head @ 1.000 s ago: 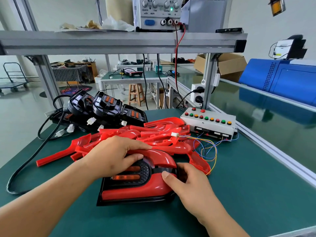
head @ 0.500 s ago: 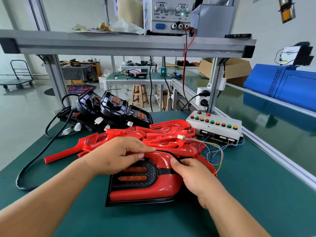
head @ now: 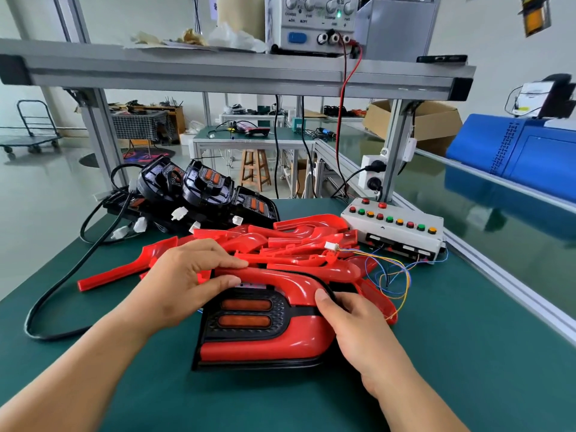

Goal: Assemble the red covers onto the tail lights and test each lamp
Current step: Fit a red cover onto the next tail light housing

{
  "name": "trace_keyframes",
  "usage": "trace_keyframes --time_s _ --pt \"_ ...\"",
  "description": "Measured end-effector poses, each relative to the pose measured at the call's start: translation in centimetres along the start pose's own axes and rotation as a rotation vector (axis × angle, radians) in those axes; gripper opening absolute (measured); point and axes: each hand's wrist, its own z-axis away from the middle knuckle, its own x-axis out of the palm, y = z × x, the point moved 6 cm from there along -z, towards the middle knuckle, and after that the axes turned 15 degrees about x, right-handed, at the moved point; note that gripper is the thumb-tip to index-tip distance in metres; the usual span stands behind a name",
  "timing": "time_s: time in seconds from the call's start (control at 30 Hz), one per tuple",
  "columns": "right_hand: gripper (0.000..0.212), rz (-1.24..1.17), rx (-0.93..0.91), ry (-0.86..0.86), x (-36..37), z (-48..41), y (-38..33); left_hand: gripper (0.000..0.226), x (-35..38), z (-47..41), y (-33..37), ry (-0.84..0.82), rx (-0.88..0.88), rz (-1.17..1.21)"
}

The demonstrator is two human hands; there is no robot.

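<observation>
A black tail light (head: 246,319) with two orange lenses lies on the green mat in front of me, its red cover (head: 280,344) wrapped round it. My left hand (head: 187,282) grips the cover's upper left arm, thumb under and fingers over. My right hand (head: 358,325) holds the lamp's right end, thumb pressed on the cover's bend. Behind them lies a heap of loose red covers (head: 290,241). Several bare black tail lights (head: 205,194) with white plugs are stacked at the back left.
A white test box (head: 396,229) with red, green and orange buttons stands at the back right, coloured wires (head: 392,275) trailing from it to a white plug. A thick black cable (head: 62,282) loops on the left. An aluminium shelf (head: 237,76) carries a power supply (head: 311,23) overhead.
The lamp has been tipped up and shifted slightly right. My left hand moved from pressing the top to gripping the cover's upper arm; my right hand slid round the right end.
</observation>
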Motion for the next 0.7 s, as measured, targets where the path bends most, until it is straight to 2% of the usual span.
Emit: trace_keyframes --time_s 0.2,0.3,0.43,0.57,0.7 --pt "0.035 -0.001 -0.004 0.013 -0.1 -0.1 0.3 0.021 0.8 0.4 -0.3 -0.065 -0.022 -0.070" --pt "0.032 -0.033 -0.010 0.005 0.0 -0.3 0.4 0.024 1.3 0.7 -0.6 -0.093 -0.057 -0.022" --pt "0.042 -0.066 -0.002 0.028 -0.1 -0.5 0.4 0.013 1.3 1.1 -1.0 -0.105 -0.116 0.075" --pt "0.037 -0.032 -0.015 0.064 -0.2 -0.7 0.5 0.017 1.4 0.8 -0.8 -0.108 -0.119 0.062" --pt "0.044 0.031 -0.017 0.066 -0.1 -0.7 0.5 0.025 1.4 0.9 -1.1 -0.087 -0.165 0.046"
